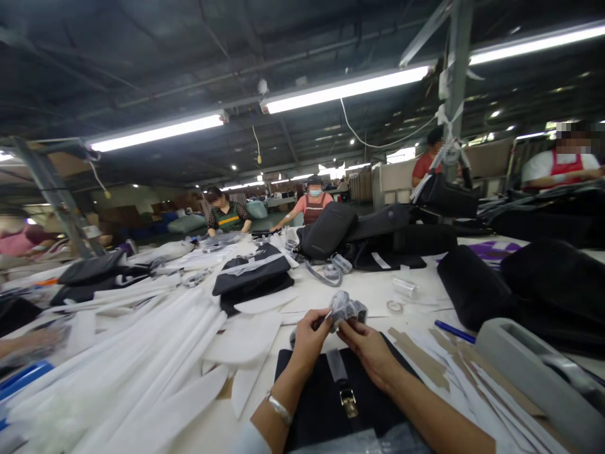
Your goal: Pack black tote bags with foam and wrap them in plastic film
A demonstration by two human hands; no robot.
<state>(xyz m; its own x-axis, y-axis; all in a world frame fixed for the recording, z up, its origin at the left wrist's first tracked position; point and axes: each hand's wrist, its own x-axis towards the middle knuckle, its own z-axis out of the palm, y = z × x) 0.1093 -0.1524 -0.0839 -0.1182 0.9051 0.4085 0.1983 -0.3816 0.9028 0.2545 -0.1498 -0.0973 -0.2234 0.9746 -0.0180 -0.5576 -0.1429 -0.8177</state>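
Observation:
A black bag point(321, 410) lies flat on the table in front of me, with a gold clasp point(348, 403) and a strip of translucent film point(336, 364) above it. Over its far edge, my left hand point(309, 335) and my right hand point(371, 353) pinch a bunched, plastic-wrapped strap point(344, 306) from either side. The wrapping looks greyish and crumpled, and what it covers is partly hidden. Clear plastic sheeting point(368, 441) covers the near edge of the bag.
White foam sheets point(118, 372) spread over the left side. At right are a grey tape dispenser point(520, 366), a blue pen point(454, 331) and paper strips point(439, 359). Black bags point(328, 230) pile up ahead. Co-workers point(316, 205) stand across the table; another person's hand point(33, 343) shows at left.

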